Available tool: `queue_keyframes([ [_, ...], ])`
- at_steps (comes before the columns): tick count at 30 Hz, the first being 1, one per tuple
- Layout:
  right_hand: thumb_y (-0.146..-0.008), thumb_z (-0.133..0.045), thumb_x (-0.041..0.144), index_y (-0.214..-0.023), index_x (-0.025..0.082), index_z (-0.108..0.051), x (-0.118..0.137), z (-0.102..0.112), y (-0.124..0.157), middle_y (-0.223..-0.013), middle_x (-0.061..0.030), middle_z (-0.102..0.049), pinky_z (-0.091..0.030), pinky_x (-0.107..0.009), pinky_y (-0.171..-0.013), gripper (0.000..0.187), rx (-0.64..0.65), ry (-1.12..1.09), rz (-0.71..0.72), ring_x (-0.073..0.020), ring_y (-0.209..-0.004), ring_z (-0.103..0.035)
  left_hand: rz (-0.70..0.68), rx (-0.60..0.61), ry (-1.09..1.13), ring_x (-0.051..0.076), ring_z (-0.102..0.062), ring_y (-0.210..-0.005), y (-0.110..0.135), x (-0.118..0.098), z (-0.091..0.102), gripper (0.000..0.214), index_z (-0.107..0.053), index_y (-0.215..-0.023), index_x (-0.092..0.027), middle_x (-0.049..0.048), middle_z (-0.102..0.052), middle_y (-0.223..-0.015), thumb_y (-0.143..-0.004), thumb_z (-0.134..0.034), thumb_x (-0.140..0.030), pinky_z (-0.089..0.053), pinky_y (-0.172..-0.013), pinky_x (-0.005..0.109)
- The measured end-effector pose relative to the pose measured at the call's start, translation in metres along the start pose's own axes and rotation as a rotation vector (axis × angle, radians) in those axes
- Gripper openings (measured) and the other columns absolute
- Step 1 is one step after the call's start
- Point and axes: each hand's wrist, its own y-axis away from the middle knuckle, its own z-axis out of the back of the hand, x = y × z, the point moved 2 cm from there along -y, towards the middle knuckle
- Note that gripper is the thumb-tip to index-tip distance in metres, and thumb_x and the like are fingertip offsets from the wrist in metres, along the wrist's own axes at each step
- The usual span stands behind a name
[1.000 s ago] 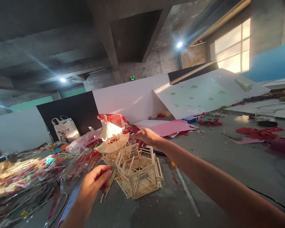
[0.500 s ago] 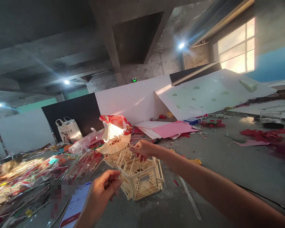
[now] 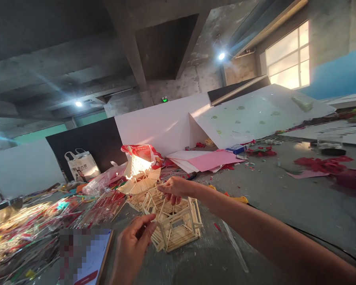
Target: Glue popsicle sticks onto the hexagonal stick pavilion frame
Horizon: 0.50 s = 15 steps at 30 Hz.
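A model building made of thin wooden sticks (image 3: 173, 225) lies tipped on the grey table (image 3: 284, 198), with a second roofed stick section (image 3: 141, 184) behind it. My right hand (image 3: 174, 187) reaches across and pinches the top edge of the stick model with curled fingers. My left hand (image 3: 135, 247) is at the model's near left corner, fingers curled with the tips touching the sticks. Whether it holds a loose stick I cannot make out.
A phone with a lit screen (image 3: 90, 259) lies by my left wrist. Shiny plastic wrappers (image 3: 26, 221) cover the left of the table. Pink paper (image 3: 212, 160), a red-and-white bag (image 3: 142, 152), red scraps (image 3: 322, 164) and white boards (image 3: 255, 114) lie behind.
My left hand moved right and closer to the model's corner. My right hand drew back from the far side onto the model's top edge. The view shifted, showing more of the phone.
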Motion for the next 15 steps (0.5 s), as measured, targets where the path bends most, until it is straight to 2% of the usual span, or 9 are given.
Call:
queue_keyframes([
  [5,-0.076,-0.046,0.063,-0.064,0.013,-0.048,0.0009,-0.0015,0.0006,-0.070,-0.0062,-0.066,-0.049,-0.020,-0.047,0.051,0.017,-0.010,0.001,-0.0121,-0.052,-0.063,-0.057,-0.064,-0.056,0.011,-0.050,-0.050,0.0027,0.0008,-0.0022,0.037,-0.067,-0.094,-0.018,0.0008,-0.058,-0.067,-0.075,-0.057,-0.048,-0.040,-0.047,0.021],
  [15,-0.076,-0.045,0.064,-0.065,0.012,-0.050,0.0031,0.0002,0.0009,-0.075,-0.0086,-0.067,-0.048,-0.020,-0.043,0.053,-0.006,-0.022,0.005,-0.0122,-0.051,-0.063,-0.239,-0.164,-0.194,0.018,-0.059,-0.069,0.0105,-0.0014,-0.0067,0.026,-0.070,-0.091,-0.024,0.0054,-0.066,-0.082,-0.075,-0.059,-0.040,-0.048,-0.062,0.024],
])
